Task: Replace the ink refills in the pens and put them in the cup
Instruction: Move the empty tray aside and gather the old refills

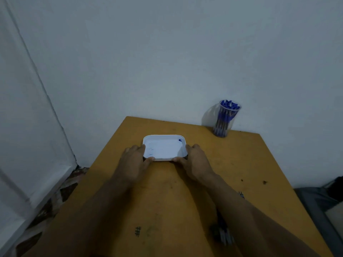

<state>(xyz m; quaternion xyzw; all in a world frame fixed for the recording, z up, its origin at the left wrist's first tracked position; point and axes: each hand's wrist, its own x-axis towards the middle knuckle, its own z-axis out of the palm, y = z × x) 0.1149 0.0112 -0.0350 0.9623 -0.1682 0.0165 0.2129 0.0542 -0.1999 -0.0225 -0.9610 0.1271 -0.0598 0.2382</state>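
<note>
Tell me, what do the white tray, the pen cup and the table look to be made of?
The white tray looks like thin glossy plastic with a rolled rim and blue ink smudges. The cup is see-through, probably clear plastic: the pens show through its wall. The table seems matte ochre laminate or painted board, scuffed.

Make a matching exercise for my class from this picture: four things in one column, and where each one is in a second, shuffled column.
Things:
1. clear cup of blue pens
2. white tray
3. left hand
4. right hand

Places:
A. gripping the tray's left edge
B. at the table's far right, by the wall
C. gripping the tray's right edge
D. in the middle of the table, between both hands

Pairs: 1-B, 2-D, 3-A, 4-C
</note>
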